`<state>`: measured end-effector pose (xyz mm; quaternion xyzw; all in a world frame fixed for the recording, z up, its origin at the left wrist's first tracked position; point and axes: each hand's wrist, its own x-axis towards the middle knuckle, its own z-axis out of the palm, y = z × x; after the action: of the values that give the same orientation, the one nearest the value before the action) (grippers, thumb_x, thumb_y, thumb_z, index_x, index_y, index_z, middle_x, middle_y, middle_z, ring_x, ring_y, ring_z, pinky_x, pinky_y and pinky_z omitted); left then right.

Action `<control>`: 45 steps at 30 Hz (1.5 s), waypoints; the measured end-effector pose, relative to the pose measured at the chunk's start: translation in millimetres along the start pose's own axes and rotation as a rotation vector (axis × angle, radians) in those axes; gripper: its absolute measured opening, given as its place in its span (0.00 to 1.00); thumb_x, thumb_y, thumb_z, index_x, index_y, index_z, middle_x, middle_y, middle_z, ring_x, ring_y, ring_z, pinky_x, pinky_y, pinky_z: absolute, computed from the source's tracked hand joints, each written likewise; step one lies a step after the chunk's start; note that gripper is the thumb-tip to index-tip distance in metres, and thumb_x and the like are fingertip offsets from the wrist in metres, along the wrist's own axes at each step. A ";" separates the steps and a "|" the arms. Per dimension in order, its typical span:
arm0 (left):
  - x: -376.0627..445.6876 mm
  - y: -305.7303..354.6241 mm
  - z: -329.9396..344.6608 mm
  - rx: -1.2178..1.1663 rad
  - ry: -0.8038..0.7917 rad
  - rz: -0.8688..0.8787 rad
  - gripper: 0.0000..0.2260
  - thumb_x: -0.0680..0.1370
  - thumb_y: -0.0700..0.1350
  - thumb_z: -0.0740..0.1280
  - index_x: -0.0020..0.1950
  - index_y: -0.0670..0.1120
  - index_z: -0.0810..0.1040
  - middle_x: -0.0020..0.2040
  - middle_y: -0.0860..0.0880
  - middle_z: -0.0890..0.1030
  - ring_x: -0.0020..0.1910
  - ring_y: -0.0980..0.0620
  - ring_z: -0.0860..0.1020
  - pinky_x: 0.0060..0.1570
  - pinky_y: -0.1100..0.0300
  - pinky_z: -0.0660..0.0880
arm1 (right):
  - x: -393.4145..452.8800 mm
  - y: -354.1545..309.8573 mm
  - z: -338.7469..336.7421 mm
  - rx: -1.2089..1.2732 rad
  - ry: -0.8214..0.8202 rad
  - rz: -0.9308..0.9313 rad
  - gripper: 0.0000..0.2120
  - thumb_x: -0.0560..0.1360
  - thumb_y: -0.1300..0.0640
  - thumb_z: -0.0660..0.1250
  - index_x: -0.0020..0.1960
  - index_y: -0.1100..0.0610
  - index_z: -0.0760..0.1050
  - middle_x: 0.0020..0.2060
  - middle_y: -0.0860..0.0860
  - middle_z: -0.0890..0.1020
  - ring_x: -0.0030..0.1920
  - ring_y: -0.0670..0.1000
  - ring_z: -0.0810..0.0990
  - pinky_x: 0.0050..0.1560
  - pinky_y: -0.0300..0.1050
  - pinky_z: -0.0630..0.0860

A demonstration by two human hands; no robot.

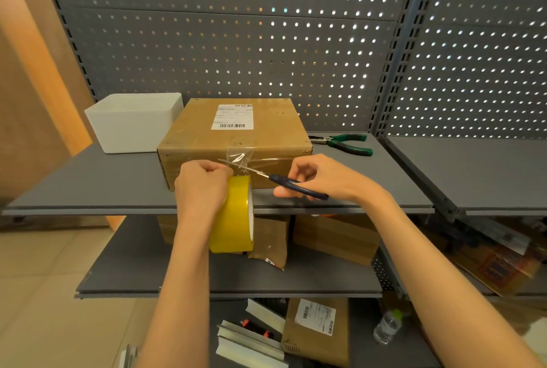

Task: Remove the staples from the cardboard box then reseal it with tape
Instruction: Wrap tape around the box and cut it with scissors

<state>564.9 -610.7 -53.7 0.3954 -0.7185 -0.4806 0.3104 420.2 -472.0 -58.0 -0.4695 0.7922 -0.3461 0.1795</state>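
A flat cardboard box (207, 133) with a white shipping label (232, 117) lies on the grey shelf (74, 184). A strip of clear tape (239, 157) runs over its top and down the front face. My left hand (201, 187) grips a yellow tape roll (233, 213) just in front of the box, with the strip stretched from roll to box. My right hand (319, 178) holds blue-handled scissors (284, 182), blades open around the stretched tape beside the left hand.
A white open tub (133, 121) stands left of the box. Green-handled pliers (346, 142) lie on the shelf to the right of it. Lower shelves hold cardboard boxes (334, 237), a brown packet (269, 240), metal strips and a plastic bottle (387, 326). A perforated panel backs the shelf.
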 end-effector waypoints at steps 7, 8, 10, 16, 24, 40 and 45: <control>0.9 -0.8 0.4 0.007 0.000 -0.002 0.06 0.77 0.43 0.65 0.46 0.45 0.81 0.45 0.51 0.77 0.47 0.52 0.72 0.48 0.57 0.67 | -0.8 1.3 3.1 0.078 -0.001 0.000 0.21 0.66 0.45 0.73 0.44 0.62 0.77 0.31 0.51 0.80 0.28 0.45 0.75 0.31 0.37 0.73; 0.6 -0.7 0.5 0.005 0.000 -0.002 0.06 0.77 0.43 0.65 0.45 0.45 0.81 0.45 0.51 0.77 0.47 0.52 0.72 0.48 0.57 0.66 | -1.1 0.9 3.1 0.072 0.010 -0.004 0.21 0.66 0.45 0.74 0.44 0.63 0.77 0.30 0.52 0.80 0.27 0.45 0.75 0.31 0.36 0.73; 0.1 -0.7 0.6 0.003 0.002 0.001 0.06 0.77 0.43 0.65 0.44 0.45 0.81 0.45 0.51 0.76 0.47 0.52 0.71 0.48 0.57 0.66 | -2.0 -1.1 2.7 0.059 0.020 -0.008 0.22 0.65 0.45 0.74 0.44 0.64 0.78 0.31 0.54 0.81 0.26 0.44 0.75 0.30 0.36 0.72; -3.0 -1.6 -0.2 0.020 0.029 0.012 0.05 0.77 0.43 0.65 0.45 0.46 0.80 0.40 0.54 0.74 0.45 0.54 0.70 0.46 0.57 0.65 | -4.7 -4.9 2.3 0.076 0.027 -0.028 0.28 0.60 0.41 0.74 0.42 0.67 0.77 0.30 0.58 0.81 0.25 0.47 0.74 0.28 0.35 0.71; -4.5 -8.7 -2.7 0.033 0.080 -0.015 0.10 0.75 0.48 0.67 0.50 0.43 0.74 0.46 0.49 0.74 0.47 0.51 0.71 0.43 0.56 0.66 | -9.9 -6.2 5.1 0.096 0.043 -0.029 0.19 0.66 0.50 0.75 0.40 0.66 0.77 0.26 0.53 0.79 0.23 0.45 0.73 0.27 0.35 0.71; -14.7 -16.9 -14.2 -0.015 -0.080 -0.206 0.19 0.74 0.55 0.65 0.30 0.44 0.65 0.31 0.47 0.67 0.33 0.48 0.67 0.38 0.55 0.63 | -23.1 -10.9 15.1 0.059 0.055 0.000 0.15 0.66 0.48 0.76 0.38 0.59 0.76 0.30 0.54 0.81 0.26 0.46 0.77 0.29 0.39 0.74; -21.5 -17.3 -19.2 -0.103 -0.124 -0.230 0.15 0.74 0.54 0.65 0.34 0.47 0.66 0.34 0.47 0.68 0.37 0.48 0.69 0.42 0.53 0.65 | -27.5 -12.1 19.9 0.002 0.088 -0.005 0.14 0.65 0.47 0.76 0.37 0.56 0.76 0.29 0.50 0.80 0.27 0.39 0.75 0.31 0.34 0.72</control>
<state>596.0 -604.5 -64.7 0.4283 -0.6606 -0.5729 0.2281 453.4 -459.6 -64.3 -0.4556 0.7978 -0.3678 0.1440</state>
